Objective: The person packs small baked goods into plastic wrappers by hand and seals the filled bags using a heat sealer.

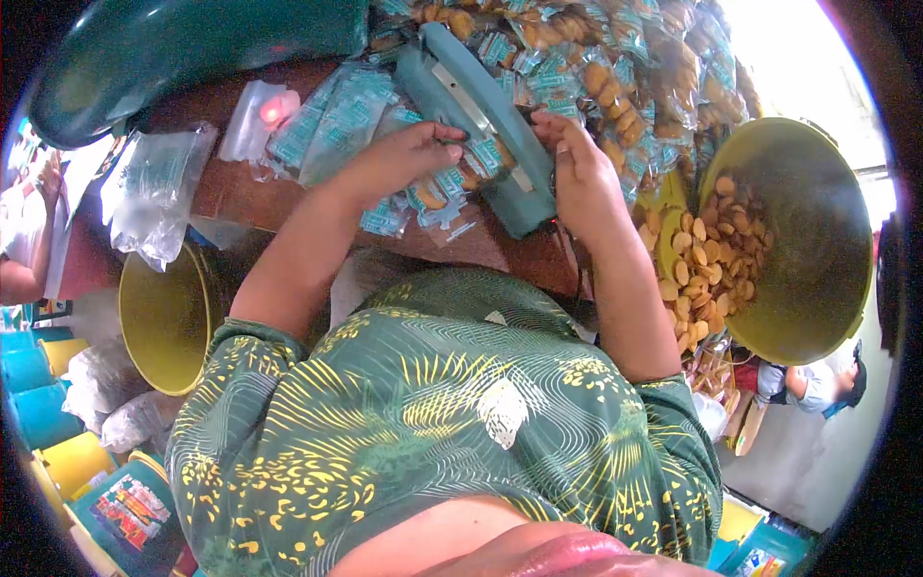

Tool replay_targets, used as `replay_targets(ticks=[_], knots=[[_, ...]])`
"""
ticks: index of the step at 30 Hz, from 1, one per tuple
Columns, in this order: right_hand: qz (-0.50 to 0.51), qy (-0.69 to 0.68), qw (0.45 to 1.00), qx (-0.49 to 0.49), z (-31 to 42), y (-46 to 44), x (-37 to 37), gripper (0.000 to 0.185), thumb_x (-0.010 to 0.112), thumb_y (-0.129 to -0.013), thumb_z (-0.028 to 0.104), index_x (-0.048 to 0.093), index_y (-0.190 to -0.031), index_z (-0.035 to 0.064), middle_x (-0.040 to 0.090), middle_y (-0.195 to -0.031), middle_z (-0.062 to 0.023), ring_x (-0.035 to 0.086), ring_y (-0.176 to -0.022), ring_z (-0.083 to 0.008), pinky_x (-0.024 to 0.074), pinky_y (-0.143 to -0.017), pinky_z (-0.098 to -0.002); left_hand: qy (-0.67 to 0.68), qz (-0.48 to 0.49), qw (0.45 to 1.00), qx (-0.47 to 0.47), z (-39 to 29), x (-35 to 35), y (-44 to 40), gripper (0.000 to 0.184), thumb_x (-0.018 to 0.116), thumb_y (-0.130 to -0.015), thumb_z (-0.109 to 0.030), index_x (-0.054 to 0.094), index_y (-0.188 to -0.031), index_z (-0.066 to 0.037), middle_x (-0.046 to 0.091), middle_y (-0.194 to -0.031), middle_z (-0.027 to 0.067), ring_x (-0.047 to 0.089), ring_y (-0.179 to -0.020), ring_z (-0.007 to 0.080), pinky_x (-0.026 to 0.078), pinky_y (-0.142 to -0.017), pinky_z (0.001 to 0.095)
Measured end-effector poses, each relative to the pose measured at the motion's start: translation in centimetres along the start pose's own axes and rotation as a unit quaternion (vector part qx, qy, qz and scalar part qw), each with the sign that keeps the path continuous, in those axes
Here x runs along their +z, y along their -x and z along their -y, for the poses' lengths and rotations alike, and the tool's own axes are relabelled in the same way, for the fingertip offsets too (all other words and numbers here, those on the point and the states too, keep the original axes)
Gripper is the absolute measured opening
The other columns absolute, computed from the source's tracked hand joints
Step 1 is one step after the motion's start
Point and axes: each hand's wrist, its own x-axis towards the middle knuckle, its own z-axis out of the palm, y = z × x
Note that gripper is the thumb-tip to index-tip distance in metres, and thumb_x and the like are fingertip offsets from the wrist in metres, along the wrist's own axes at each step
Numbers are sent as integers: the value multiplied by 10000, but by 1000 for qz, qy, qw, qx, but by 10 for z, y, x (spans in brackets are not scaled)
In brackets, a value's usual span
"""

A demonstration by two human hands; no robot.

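A teal bag sealer (505, 178) lies slantwise on the brown table, a pale metal strip along its top. A clear packet of round cookies with a turquoise label (437, 197) lies against its left side. My left hand (409, 159) has its thumb and fingers closed at the upper edge of this packet, next to the sealer. At the sealer's right side is my right hand (585, 178), its fingers bent together close to the edge. What those fingers hold, if anything, is hidden.
Many filled cookie packets (615, 87) are heaped beyond the sealer. Flat labelled bags (346, 115) lie left. A tilted yellow-green tub (808, 240) holds loose cookies (707, 255). A dark green container (202, 58) stands back left, another yellow bucket (163, 327) below. Other people are at both sides.
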Motion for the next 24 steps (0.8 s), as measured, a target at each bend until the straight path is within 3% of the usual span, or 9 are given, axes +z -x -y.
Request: replay_targets(ticks=[5, 13, 16, 19, 20, 22, 24], knots=[[-8, -1, 1000, 13, 2, 1, 1, 406, 420, -839, -54, 598, -1182, 68, 657, -1094, -216, 623, -1079, -365, 486, -921, -420, -93, -27, 995, -30, -19, 14, -12, 472, 641, -928, -351, 556, -1299, -71, 639, -1200, 89, 582, -1108, 199, 468, -940, 351], [-22, 61, 998, -13, 7, 2, 0, 358, 438, -837, -19, 619, -1133, 70, 648, -1083, -226, 614, -1048, -393, 486, -915, -446, -87, -55, 994, -23, -18, 29, -14, 486, 651, -917, -337, 519, -1307, -80, 675, -1112, 105, 636, -1022, 217, 501, -885, 361], [-40, 85, 992, -84, 9, 8, -5, 326, 453, -848, -22, 638, -1100, 72, 640, -1117, -213, 605, -1073, -382, 479, -939, -434, -205, -62, 977, -5, -21, 32, -7, 612, 709, -858, -382, 510, -1288, 4, 656, -1119, 208, 633, -1013, 274, 479, -906, 372], [-100, 85, 975, -180, 25, 17, -20, 272, 492, -869, -11, 650, -1074, 71, 634, -1159, -184, 592, -1112, -356, 465, -969, -420, -405, 170, 898, 24, -56, 36, 27, 617, 712, -848, -381, 514, -1301, -13, 653, -1138, 190, 629, -1034, 267, 474, -925, 367], [-124, 82, 967, -206, 34, 25, -28, 251, 507, -877, -4, 654, -1066, 70, 632, -1173, -174, 587, -1127, -346, 459, -980, -417, -401, 264, 875, -67, -84, 45, 42, 601, 723, -833, -357, 527, -1303, -38, 654, -1141, 169, 622, -1050, 252, 474, -925, 369], [-114, 51, 977, -172, 44, 36, -40, 215, 549, -878, 12, 650, -1060, 66, 626, -1196, -154, 577, -1150, -335, 449, -993, -415, -381, 431, 818, -7, -111, 40, 51, 532, 679, -869, -319, 521, -1299, -49, 653, -1091, 120, 619, -1005, 240, 484, -901, 384], [-114, 50, 980, -154, 42, 47, -46, 194, 580, -876, 21, 648, -1053, 62, 621, -1211, -143, 571, -1165, -330, 443, -1001, -414, -353, 238, 881, 208, -129, 29, 52, 439, 658, -890, -310, 579, -1218, -30, 659, -1069, 82, 611, -1006, 220, 481, -889, 375]])
